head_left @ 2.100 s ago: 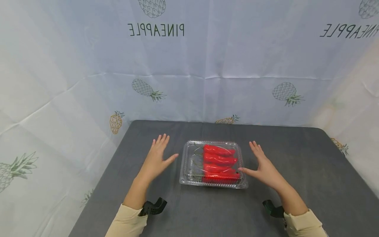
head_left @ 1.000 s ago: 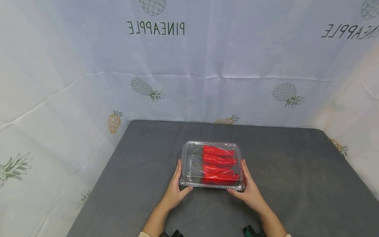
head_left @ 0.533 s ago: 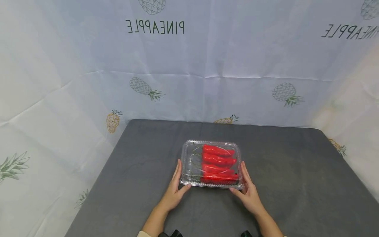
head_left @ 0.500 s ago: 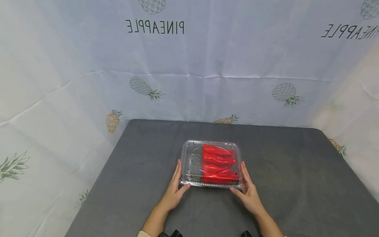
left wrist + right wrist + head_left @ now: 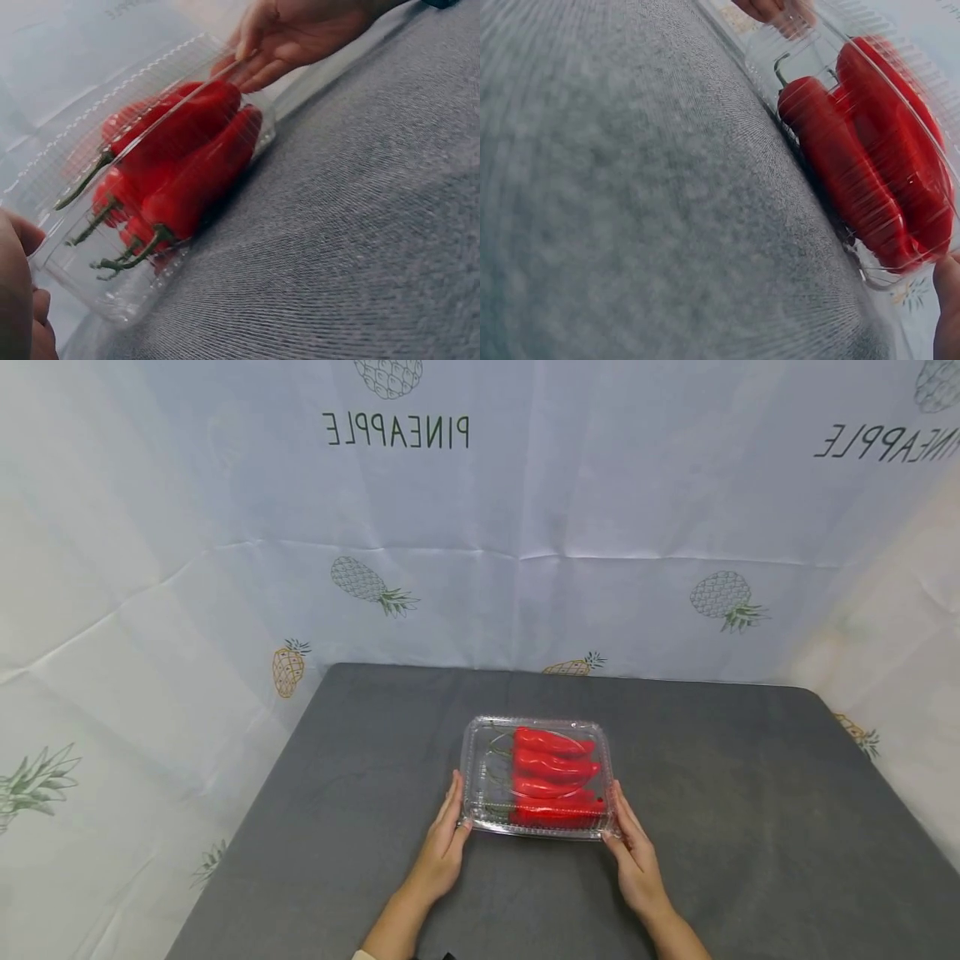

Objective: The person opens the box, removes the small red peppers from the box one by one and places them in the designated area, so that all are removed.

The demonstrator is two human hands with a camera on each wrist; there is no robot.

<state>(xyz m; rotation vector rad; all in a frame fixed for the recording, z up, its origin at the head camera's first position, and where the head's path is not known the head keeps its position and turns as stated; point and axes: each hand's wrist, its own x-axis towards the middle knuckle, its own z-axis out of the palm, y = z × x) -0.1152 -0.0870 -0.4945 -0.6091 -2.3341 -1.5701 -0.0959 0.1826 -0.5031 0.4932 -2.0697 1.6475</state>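
Note:
A clear plastic box [image 5: 534, 832] with a ribbed rim and lid lies on the grey-covered table. Several red peppers [image 5: 553, 767] with green stems lie side by side inside, their stems toward my left. My left hand [image 5: 437, 858] holds the box's left side, thumb at the near corner. On the opposite side my right hand [image 5: 639, 870] holds it the same way. The left wrist view shows the right hand [image 5: 307, 34] pinching the rim between thumb and fingers. Up close, the left thumb [image 5: 16, 285] is at the near end of the box.
The dark grey cloth [image 5: 750, 827] covers the whole table around the box. Behind and at both sides hangs a white curtain [image 5: 600, 477] with pineapple prints, meeting the table's far edge.
Both hands came down and inward from beside the box to grip its sides. Since half a second ago, the thumbs have shifted outward to the near corners. The box has hardly moved.

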